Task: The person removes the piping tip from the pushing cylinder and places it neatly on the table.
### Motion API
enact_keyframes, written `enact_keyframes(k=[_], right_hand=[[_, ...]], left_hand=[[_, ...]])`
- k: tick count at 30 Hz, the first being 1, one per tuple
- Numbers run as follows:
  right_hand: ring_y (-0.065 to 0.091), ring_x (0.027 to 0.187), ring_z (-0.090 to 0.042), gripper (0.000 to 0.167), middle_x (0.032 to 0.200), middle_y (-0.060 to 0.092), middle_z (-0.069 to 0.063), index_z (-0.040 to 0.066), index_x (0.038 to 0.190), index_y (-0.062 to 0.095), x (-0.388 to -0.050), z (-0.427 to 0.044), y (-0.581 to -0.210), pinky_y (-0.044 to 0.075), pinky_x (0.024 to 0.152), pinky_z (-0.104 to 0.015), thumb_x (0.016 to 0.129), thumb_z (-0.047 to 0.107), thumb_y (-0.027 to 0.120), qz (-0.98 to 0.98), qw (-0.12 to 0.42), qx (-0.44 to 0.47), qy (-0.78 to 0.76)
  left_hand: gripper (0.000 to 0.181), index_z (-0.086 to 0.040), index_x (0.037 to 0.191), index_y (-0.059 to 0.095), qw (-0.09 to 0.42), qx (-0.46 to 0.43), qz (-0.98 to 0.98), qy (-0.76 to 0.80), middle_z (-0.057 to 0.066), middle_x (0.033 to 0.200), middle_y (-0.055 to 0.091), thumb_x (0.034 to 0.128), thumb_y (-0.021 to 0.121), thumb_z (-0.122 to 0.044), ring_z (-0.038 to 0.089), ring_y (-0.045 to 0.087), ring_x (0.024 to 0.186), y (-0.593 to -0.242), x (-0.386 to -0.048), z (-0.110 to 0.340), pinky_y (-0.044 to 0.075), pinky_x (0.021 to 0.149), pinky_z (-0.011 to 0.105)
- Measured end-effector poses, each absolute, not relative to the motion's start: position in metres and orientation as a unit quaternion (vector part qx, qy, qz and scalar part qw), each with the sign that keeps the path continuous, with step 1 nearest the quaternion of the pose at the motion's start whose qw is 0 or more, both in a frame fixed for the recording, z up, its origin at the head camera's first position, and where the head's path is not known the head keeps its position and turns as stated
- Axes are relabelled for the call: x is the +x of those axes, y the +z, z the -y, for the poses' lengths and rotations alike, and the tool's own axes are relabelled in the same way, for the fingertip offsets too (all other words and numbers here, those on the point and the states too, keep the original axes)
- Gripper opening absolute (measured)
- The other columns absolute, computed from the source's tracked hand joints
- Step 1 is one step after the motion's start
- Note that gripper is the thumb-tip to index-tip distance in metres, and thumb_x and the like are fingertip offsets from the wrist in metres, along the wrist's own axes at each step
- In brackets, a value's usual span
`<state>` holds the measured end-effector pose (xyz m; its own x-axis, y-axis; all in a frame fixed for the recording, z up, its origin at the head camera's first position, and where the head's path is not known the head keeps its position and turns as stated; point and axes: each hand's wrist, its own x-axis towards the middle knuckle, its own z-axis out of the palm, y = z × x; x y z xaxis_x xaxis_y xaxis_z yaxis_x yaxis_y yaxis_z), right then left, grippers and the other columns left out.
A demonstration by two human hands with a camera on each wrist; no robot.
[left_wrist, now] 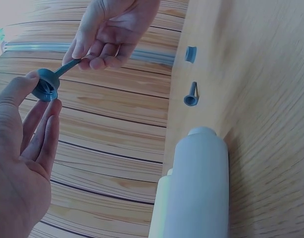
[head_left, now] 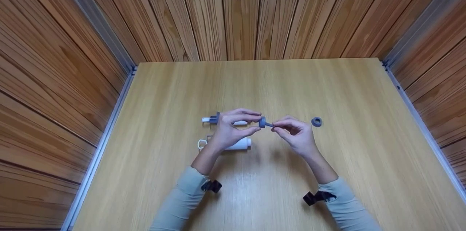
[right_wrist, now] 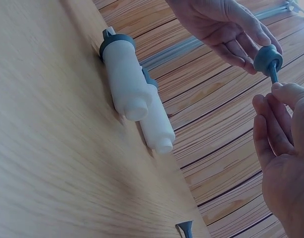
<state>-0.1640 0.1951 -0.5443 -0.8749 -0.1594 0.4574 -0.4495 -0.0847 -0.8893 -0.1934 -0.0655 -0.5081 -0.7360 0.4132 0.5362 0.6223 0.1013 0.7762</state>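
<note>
In the head view, my left hand pinches a grey round cap between thumb and fingers, above the table. A thin grey stem sticks out of the cap, and my right hand pinches its free end. The cap's hollow, ringed inside shows in the left wrist view. Beneath my left hand lie two white bottles, partly covered by it in the head view; the nearer bottle is on its side. In the right wrist view the farther bottle lies beside it.
A grey ring-shaped piece lies to the right of my right hand. Near it in the left wrist view is a small grey funnel-shaped piece. Wood-panelled walls and metal rails border the table.
</note>
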Motion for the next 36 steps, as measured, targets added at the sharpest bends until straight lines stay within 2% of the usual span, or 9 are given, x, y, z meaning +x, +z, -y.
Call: enact_keyframes(k=[15,25,36], right_hand=[[0.081,0.096,-0.006,0.025,0.106,0.082,0.005,-0.018,0.11,0.078,-0.1655,-0.1945,-0.5453,0.065,0.087,-0.016,0.091,-0.03,0.068,0.638,0.118,0.257,0.717],[0.081,0.097,-0.006,0.023,0.106,0.082,0.006,-0.018,0.11,0.078,-0.1633,-0.1919,-0.5419,0.066,0.088,-0.018,0.093,-0.028,0.067,0.639,0.114,0.25,0.718],[0.08,0.097,-0.005,0.024,0.106,0.081,0.007,-0.016,0.111,0.079,-0.1618,-0.1875,-0.54,0.066,0.087,-0.018,0.094,-0.028,0.066,0.64,0.113,0.249,0.718]], left_hand=[[0.028,-0.006,0.123,0.086,0.08,-0.348,0.739,-0.572,0.014,0.127,0.085,0.0959,0.09,-0.012,0.03,0.084,0.111,-0.5083,-0.1913,0.0633,0.069,0.099,0.033],[0.027,-0.003,0.123,0.086,0.06,-0.346,0.738,-0.576,0.016,0.127,0.085,0.0962,0.089,-0.009,0.031,0.084,0.113,-0.509,-0.1905,0.0617,0.068,0.102,0.035],[0.03,-0.008,0.126,0.085,0.038,-0.327,0.746,-0.579,0.012,0.13,0.084,0.0977,0.089,-0.013,0.028,0.083,0.116,-0.5107,-0.1897,0.0606,0.066,0.105,0.033]])
